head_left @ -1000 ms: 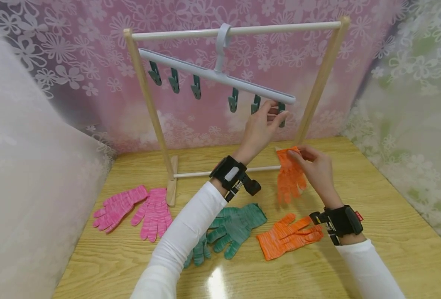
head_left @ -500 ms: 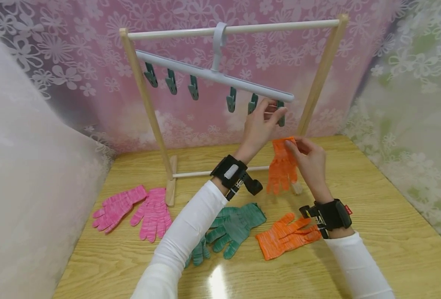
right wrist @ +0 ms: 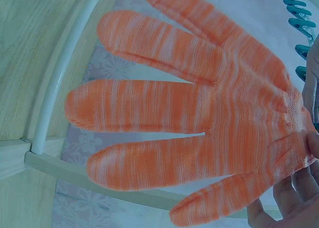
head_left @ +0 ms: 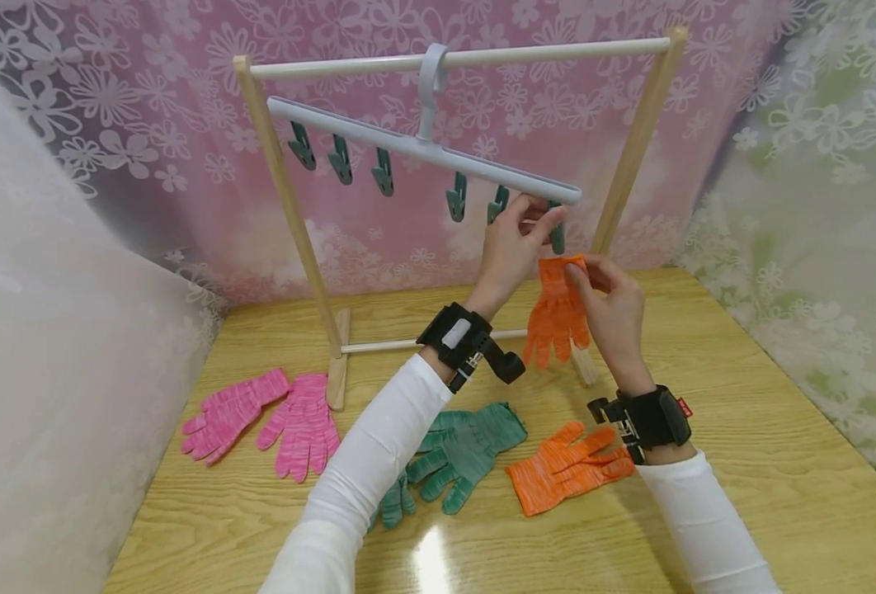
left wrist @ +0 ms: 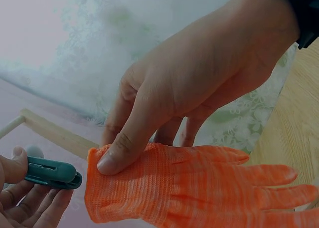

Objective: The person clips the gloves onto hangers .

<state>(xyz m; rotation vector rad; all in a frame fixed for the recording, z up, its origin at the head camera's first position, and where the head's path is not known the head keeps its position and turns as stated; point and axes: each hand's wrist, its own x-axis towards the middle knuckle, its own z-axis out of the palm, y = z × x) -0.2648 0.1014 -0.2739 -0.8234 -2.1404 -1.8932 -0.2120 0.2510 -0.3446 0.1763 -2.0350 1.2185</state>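
Note:
A light grey hanger (head_left: 505, 172) tilts down to the right, with several dark green clips along it. My left hand (head_left: 511, 252) pinches the rightmost clip (head_left: 558, 238); in the left wrist view this clip (left wrist: 55, 172) faces a glove cuff. Just below, my right hand (head_left: 618, 309) holds an orange knit glove (head_left: 555, 309) by the cuff, thumb in front, its fingers hanging down. The cuff's edge is close under the clip's tip. In the right wrist view the glove (right wrist: 239, 113) spreads across the picture, partly covering my right hand.
The hanger hooks over the top bar (head_left: 557, 56) of a wooden rack. On the table (head_left: 765, 462) lie another orange glove (head_left: 557, 478), green gloves (head_left: 475, 450) partly behind my left sleeve, and two pink gloves (head_left: 237, 412). A floral curtain (head_left: 379, 239) stands behind.
My right hand has raised the orange glove up and left, bringing its cuff from well below the clip to just under it. My left hand stays at the clip.

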